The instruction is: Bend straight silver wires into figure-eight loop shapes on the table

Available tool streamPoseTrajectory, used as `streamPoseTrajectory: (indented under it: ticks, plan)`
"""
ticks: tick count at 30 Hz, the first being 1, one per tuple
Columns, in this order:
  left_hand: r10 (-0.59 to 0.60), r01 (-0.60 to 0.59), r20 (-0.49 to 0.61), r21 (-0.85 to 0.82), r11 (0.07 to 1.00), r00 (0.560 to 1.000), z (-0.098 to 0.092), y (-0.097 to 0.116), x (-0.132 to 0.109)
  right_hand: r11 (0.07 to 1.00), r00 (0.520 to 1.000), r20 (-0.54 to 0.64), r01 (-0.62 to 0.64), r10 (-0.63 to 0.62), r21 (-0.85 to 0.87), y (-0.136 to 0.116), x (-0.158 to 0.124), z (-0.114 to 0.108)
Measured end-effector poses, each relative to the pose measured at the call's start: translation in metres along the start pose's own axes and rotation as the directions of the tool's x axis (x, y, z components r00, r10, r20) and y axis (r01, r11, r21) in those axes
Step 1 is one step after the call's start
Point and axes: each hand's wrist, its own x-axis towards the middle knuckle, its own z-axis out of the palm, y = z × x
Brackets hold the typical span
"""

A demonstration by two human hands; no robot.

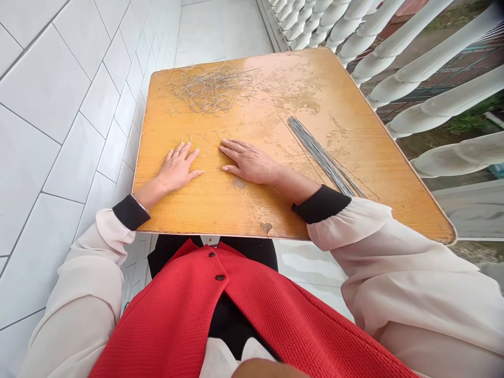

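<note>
My left hand [178, 167] lies flat on the wooden table with its fingers spread. Its fingertips meet the near side of a thin wire bent into loops [212, 137]. From the other side my right hand [249, 160] rests palm down, fingers stretched out, the tips at the right end of the same looped wire. Beyond the hands is a tangled heap of thin wires [214, 86], some curled and some straight. To the right of my right hand lies a bundle of straight grey wires [321, 152], partly behind my right forearm and cuff.
The table [220, 210] has worn, peeling patches on its surface. A white tiled wall [65, 121] runs close along its left side. White balusters [441, 110] stand along the right edge. Pale floor [220, 26] shows past the far edge.
</note>
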Motion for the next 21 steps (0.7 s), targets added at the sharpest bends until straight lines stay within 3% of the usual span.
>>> streamPoseTrajectory:
  ticks: [9,13,15,18,21]
  plan:
    - [0.036,-0.038,-0.114,-0.023,0.999,0.993,0.005,-0.010,0.000,1.000,1.000,-0.011,-0.014,0.014,0.006,-0.001,-0.004,-0.013]
    - [0.039,-0.048,-0.194,-0.044,0.998,0.980,-0.005,-0.015,-0.006,0.984,0.975,-0.141,-0.177,0.171,-0.029,0.005,-0.027,-0.041]
    - [0.007,-0.013,-0.197,-0.031,0.999,0.980,-0.012,-0.015,-0.014,0.918,0.899,-0.226,-0.394,0.375,-0.041,0.008,-0.044,-0.062]
    - [-0.031,0.030,-0.194,-0.005,1.000,0.981,-0.021,-0.011,-0.032,0.672,0.689,-0.238,-0.723,0.685,-0.160,0.008,-0.069,-0.089]
    - [-0.013,0.011,-0.187,-0.010,1.000,0.982,-0.025,-0.004,-0.052,0.495,0.547,-0.077,-0.802,0.834,-0.335,0.008,-0.085,-0.102]
